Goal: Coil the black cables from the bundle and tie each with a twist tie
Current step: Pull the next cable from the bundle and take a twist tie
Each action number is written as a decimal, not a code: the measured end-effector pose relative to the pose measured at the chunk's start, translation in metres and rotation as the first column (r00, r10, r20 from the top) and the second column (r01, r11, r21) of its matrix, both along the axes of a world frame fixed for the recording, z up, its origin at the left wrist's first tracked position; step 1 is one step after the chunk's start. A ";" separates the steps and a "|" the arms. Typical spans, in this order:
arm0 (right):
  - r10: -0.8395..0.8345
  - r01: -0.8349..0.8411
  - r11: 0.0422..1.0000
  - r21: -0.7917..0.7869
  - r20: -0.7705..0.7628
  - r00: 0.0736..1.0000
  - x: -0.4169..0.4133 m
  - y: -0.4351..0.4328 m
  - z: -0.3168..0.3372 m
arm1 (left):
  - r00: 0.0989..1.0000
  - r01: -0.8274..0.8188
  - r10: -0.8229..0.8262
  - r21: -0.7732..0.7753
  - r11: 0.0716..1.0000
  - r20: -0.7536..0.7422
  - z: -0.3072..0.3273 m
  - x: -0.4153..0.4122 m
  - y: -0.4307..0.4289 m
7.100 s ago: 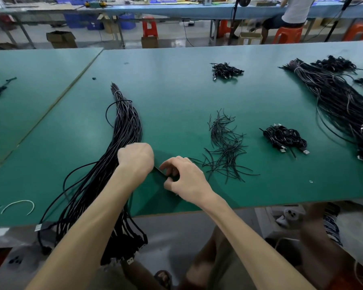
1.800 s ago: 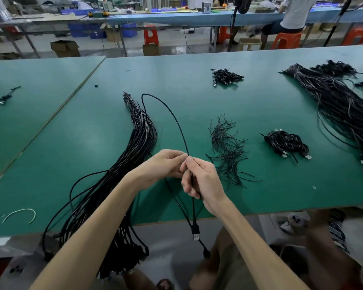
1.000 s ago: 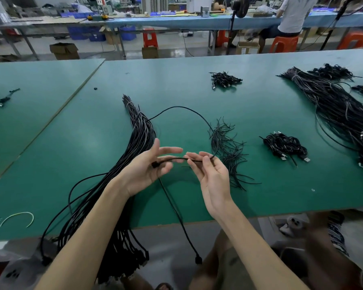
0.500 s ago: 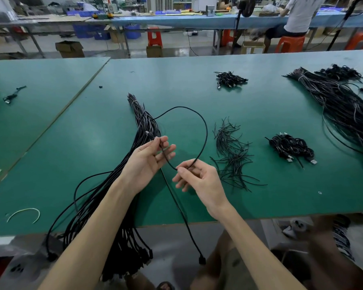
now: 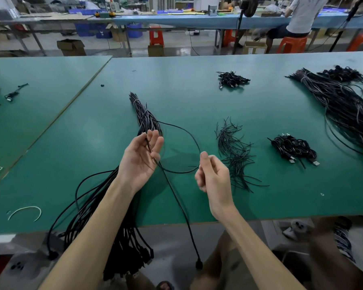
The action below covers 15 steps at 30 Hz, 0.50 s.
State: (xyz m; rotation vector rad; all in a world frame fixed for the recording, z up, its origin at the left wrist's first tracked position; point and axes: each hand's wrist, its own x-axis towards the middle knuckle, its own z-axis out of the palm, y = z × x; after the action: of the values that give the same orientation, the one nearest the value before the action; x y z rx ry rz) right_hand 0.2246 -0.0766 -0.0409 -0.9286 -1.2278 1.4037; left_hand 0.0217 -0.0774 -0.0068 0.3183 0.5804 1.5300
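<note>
One cable point(image 5: 177, 172) is out of the bundle point(image 5: 144, 116) and raised in a wide loop over the table point(image 5: 176, 97). The left hand point(image 5: 142, 158) is palm up with its fingers nearly straight, and the cable lies across its fingers and palm. The right hand point(image 5: 213, 174), near it but not touching, has its fingers curled and thumb up, gripping the far side of the loop. From the left palm the cable drops past the table's near edge, and its plug point(image 5: 198, 264) hangs below. The bundle lies behind and under the left arm, its ends spilling over the edge. Just right of the right hand is a loose heap of ties point(image 5: 233, 151), and beyond that a small pile of coils point(image 5: 292, 148).
</note>
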 end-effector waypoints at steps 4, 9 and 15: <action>0.111 -0.158 0.971 0.178 0.247 0.963 -0.004 0.000 0.000 | 0.993 0.049 -0.048 0.000 0.999 -0.110 0.002 0.001 -0.001; 0.150 -0.292 0.927 0.236 0.481 0.864 -0.009 -0.005 0.000 | 0.955 0.088 -0.078 0.020 0.996 -0.286 -0.003 0.008 0.001; 0.185 -0.371 0.905 0.209 0.591 0.785 -0.012 -0.006 -0.003 | 0.959 0.070 -0.051 0.061 0.996 -0.278 -0.009 0.005 0.006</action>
State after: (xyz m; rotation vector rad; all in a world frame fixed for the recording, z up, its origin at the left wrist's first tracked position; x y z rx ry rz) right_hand 0.2130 -0.0828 -0.0441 -0.9896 -2.0511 1.1272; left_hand 0.0270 -0.0715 -0.0156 0.6059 0.7293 1.4591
